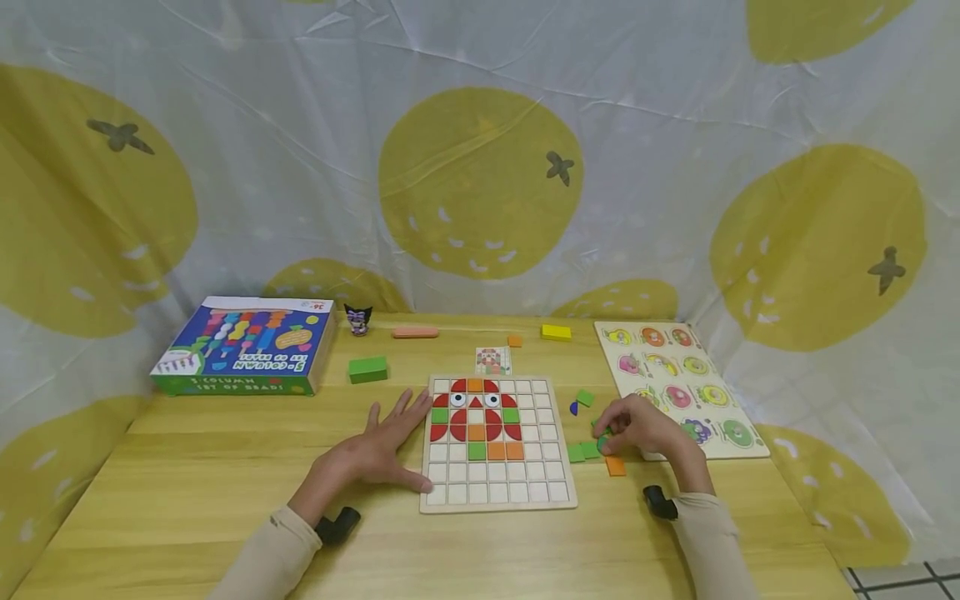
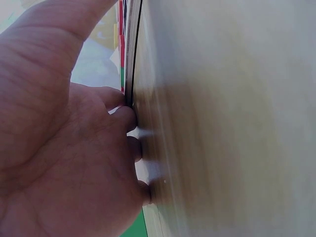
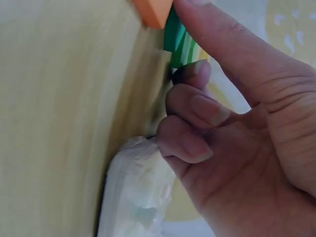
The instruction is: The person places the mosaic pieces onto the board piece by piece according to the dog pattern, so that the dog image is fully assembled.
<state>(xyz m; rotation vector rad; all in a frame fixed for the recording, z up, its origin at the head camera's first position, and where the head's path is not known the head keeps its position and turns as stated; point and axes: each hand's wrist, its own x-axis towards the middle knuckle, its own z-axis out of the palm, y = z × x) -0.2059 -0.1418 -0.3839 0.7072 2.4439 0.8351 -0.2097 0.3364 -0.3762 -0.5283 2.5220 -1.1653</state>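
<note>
A wooden grid board lies on the table, its upper part covered with red, white, orange and green tiles. My left hand is spread along the board's left side, with the thumb at the lower left corner and fingertips at the edge. In the left wrist view, the fingers meet the thin board edge. Right of the board, my right hand pinches a dark green tile among loose pieces. Its thumb touches that tile in the right wrist view; the other fingers are curled.
Green tiles, an orange tile and a blue piece lie near my right hand. Beyond it is a fruit puzzle board. A pattern card, green block, figurine and bead-set box stand behind.
</note>
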